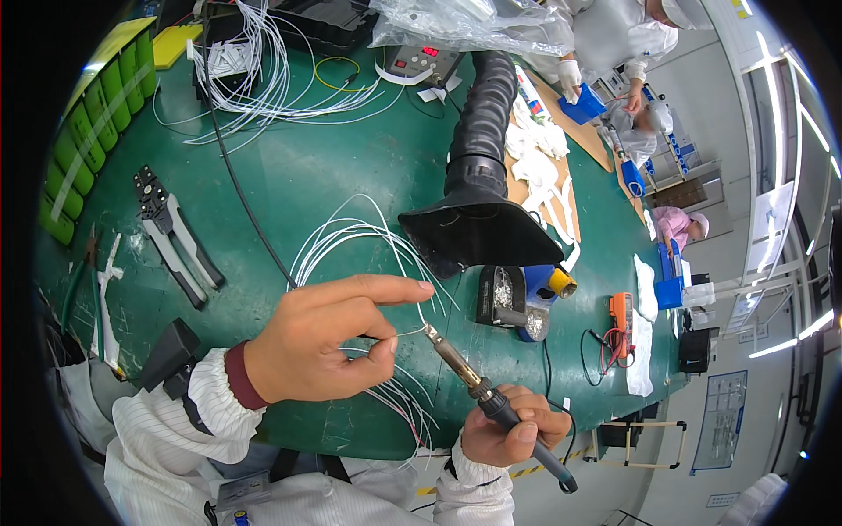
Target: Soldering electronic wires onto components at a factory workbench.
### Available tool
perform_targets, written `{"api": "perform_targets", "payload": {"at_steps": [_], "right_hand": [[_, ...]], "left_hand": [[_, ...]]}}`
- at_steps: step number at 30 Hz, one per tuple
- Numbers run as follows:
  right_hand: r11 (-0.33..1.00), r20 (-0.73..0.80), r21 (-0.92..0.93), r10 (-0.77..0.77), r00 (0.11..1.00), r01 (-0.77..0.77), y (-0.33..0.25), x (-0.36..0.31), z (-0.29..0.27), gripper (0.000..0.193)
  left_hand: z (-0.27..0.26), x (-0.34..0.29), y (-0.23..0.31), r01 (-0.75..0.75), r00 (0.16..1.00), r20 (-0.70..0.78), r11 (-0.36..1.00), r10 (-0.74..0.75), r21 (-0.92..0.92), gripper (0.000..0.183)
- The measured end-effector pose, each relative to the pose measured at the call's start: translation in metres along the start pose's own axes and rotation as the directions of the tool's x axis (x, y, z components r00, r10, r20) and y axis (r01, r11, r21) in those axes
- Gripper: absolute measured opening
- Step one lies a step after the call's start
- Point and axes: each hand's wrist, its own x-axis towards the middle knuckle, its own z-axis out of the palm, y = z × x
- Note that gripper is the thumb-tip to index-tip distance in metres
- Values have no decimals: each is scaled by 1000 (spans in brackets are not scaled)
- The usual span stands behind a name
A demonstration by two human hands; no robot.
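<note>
My right hand (516, 427) is closed round the dark handle of a soldering iron (458, 364), its tip pointing up and to the left. With thumb and fingers, my left hand (324, 337) pinches a thin silvery strand that looks like solder wire (410, 332), reaching to the iron's tip. The left index finger stretches out over a white wire (390, 238), whose lower end comes down to the same tip. Behind my left hand lies a loose coil of white wires (320, 250). A black fume extraction hood (478, 230) hangs just beyond the iron.
Wire strippers (180, 237) and pliers (94, 276) lie at left, near green bins (96, 131). Right of the hood stand a tip cleaner (502, 296) and an orange multimeter (621, 320). Behind are a soldering station (424, 63) and more white wires (263, 96). Co-workers (614, 39) work farther off.
</note>
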Motion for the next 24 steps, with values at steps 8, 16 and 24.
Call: {"api": "perform_targets", "payload": {"at_steps": [8,16,24], "right_hand": [[1000,2,3,-16,1000,16,1,0,0,32],[1000,-8,-17,-21,1000,21,2,0,0,34],[1000,-14,1,-18,1000,18,2,0,0,35]], "left_hand": [[0,0,0,-1,1000,0,1000,1,1,14],[0,0,0,-10,1000,1,1000,10,-8,13],[0,0,-1,-6,1000,4,1000,6,-1,14]]}}
